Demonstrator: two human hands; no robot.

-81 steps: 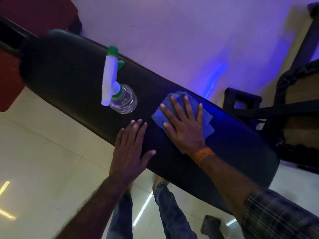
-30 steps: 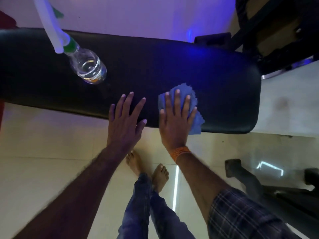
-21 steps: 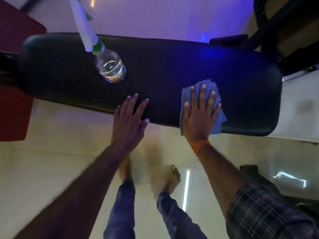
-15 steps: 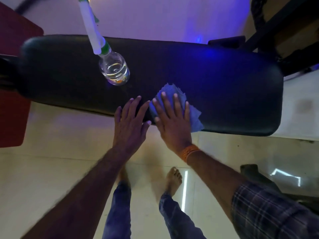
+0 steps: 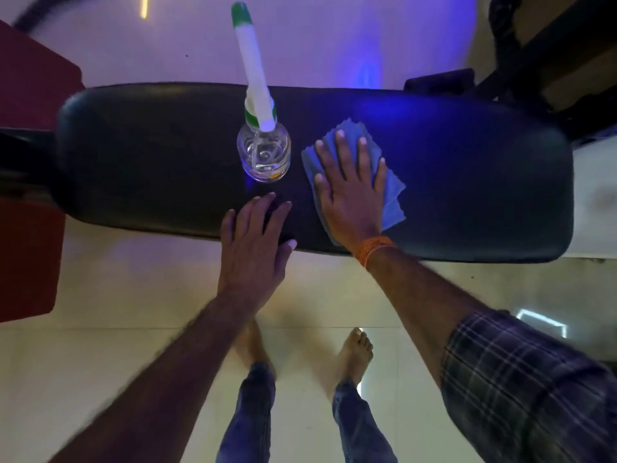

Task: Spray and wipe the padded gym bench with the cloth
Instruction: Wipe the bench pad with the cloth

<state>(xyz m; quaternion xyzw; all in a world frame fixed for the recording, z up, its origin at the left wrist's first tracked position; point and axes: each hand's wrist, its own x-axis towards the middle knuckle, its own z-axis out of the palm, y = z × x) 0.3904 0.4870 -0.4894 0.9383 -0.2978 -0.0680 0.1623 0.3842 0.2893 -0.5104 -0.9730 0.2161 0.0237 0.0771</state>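
Right hand [image 5: 350,192] flat on blue cloth [image 5: 390,192], padded counter [image 5: 467,182]
Left hand [image 5: 255,242] open, empty, resting on edge; spray bottle [image 5: 263,155] upright beside cloth

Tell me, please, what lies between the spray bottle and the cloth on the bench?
Nothing: the head view shows only a narrow strip of bare bench padding between the spray bottle and the cloth.

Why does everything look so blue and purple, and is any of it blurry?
Head view: coloured light tints the floor purple and leaves a blue sheen on the bench; the left forearm smears with motion blur; the right hand on the cloth stays sharp.
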